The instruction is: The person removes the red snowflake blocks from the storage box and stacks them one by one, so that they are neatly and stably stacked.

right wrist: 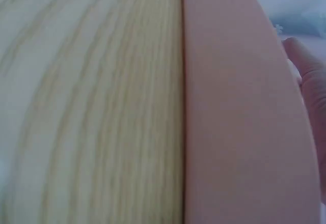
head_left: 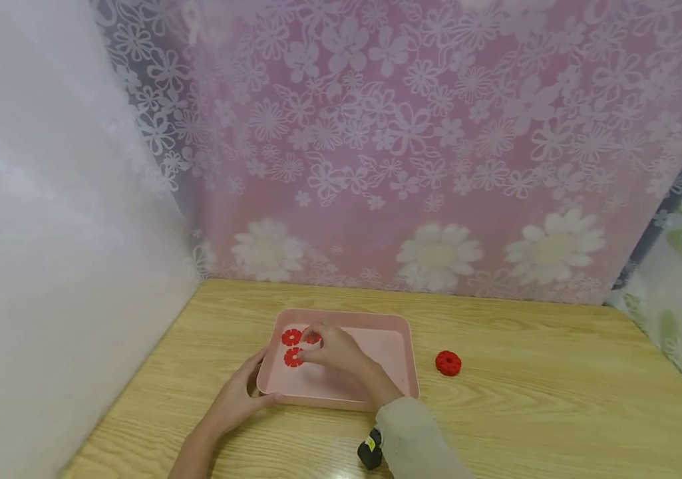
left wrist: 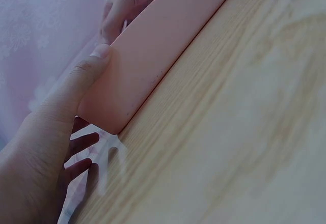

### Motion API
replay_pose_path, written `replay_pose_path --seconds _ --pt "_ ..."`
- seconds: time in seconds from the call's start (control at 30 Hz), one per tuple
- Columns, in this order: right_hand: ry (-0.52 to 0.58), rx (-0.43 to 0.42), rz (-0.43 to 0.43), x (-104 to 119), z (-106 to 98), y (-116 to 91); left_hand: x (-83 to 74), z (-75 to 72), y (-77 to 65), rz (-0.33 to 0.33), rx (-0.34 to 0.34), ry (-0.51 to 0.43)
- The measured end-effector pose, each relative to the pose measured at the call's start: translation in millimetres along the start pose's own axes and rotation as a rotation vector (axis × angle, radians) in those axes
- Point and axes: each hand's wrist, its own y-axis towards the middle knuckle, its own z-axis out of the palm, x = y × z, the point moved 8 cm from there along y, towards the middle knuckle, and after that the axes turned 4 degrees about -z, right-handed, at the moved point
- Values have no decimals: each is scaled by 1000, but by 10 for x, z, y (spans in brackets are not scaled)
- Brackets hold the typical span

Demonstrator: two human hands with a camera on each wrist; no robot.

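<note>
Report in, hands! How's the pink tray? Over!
Left hand holding pink tray by near-left corner. Right hand at red notched discs inside, grip unclear. Red disc stack outside, right, seems clear.

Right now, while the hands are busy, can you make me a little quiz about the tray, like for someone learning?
1. How many red discs can you see inside the pink tray?
2. True or false: the left hand touches the tray.
3. In the head view, the red piece on the table lies:
A) left of the tray
B) right of the tray

Key: 1. Three; 2. True; 3. B
</note>
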Motion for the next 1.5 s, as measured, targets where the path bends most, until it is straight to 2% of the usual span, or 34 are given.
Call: replay_pose_path --seconds 0.17,0.4,0.57,0.87,1.37,1.5 --pt "30 38 25 -51 148 45 -4 7 21 -2 -2 -1" --pt "18 8 69 -193 217 8 -8 22 35 -2 -12 10" --pt "-40 -7 71 -234 263 12 -2 22 24 10 -7 -1" --pt "-116 -33 59 -241 285 35 14 7 10 1 0 2" --pt "-137 -40 66 -204 267 38 -12 -21 -8 6 -12 24" --pt "-143 -48 45 -181 247 33 -16 -22 -4 8 -16 34"
